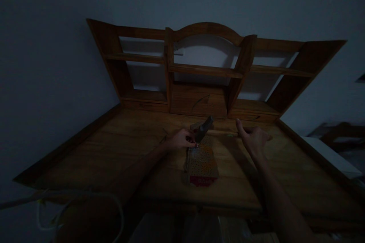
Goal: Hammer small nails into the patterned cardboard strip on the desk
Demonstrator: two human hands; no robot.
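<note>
My right hand (254, 140) is wrapped round the wooden handle of a hammer, thumb laid along the top. The dark hammer head (204, 129) hangs tilted just above my left hand's fingertips. My left hand (181, 139) is closed in a pinch over the far part of a flat cardboard piece (202, 161). That piece has a dotted orange pattern and a red strip at its near end, and it lies on the wooden desk (159, 174). Something tiny and shiny shows at the left fingertips, too small and dark to name.
A wooden shelf unit (205, 70) with small drawers rises along the desk's back edge. A thin curved strip (201, 100) shows before its middle panel. A pale cable or tube (85, 193) crosses the lower left foreground. A white surface (330, 155) stands at the right. The room is dim.
</note>
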